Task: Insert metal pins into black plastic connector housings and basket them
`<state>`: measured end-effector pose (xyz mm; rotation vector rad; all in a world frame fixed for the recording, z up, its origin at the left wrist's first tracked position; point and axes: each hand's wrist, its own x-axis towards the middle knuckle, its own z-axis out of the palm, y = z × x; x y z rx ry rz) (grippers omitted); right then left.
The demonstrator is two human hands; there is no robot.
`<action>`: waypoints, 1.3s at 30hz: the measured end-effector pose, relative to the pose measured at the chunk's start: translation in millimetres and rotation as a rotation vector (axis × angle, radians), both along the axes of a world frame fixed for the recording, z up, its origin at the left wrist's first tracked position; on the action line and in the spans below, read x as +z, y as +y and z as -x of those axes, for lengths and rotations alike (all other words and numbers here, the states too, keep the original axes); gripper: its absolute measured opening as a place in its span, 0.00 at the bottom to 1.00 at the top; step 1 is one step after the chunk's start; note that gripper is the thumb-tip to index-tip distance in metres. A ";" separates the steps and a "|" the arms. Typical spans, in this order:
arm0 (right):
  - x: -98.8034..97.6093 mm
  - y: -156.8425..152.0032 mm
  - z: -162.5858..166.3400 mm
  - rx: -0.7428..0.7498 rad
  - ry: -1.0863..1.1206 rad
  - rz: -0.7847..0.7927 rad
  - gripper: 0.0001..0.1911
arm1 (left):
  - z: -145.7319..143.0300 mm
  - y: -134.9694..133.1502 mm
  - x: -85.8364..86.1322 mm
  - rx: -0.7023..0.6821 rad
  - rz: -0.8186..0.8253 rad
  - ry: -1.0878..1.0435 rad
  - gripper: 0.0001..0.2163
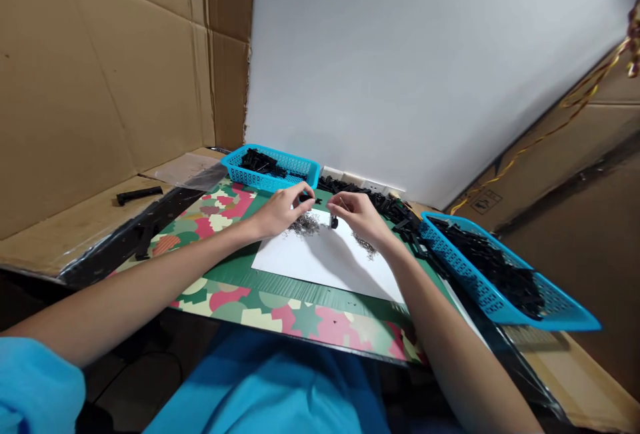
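Observation:
Over a white sheet of paper (320,257), my left hand (283,213) is closed, thumb and fingers curled toward each other. What it grips is too small to make out; a small black piece (319,201) shows just beyond its fingertips. Facing it, my right hand (361,217) pinches a thin, pale piece (344,203) between thumb and fingers. A small black part (334,223) shows right below those fingertips; I cannot tell whether it hangs from them or stands on the paper. A pile of tiny metal pieces (304,224) lies under my left hand, another pile (365,245) beside my right wrist.
A blue basket (270,184) of black parts stands at the back left, a second blue basket (480,301) at the right. Loose black parts (390,207) are heaped along the back. A black bar (139,195) lies left on cardboard. The green, camouflage-edged board (280,287) carries the paper.

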<state>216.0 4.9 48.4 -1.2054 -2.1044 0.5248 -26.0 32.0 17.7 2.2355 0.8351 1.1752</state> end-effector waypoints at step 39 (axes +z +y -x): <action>-32.7 8.2 0.3 0.011 -0.186 0.035 0.05 | -6.4 9.2 -6.7 -0.124 0.383 -0.217 0.12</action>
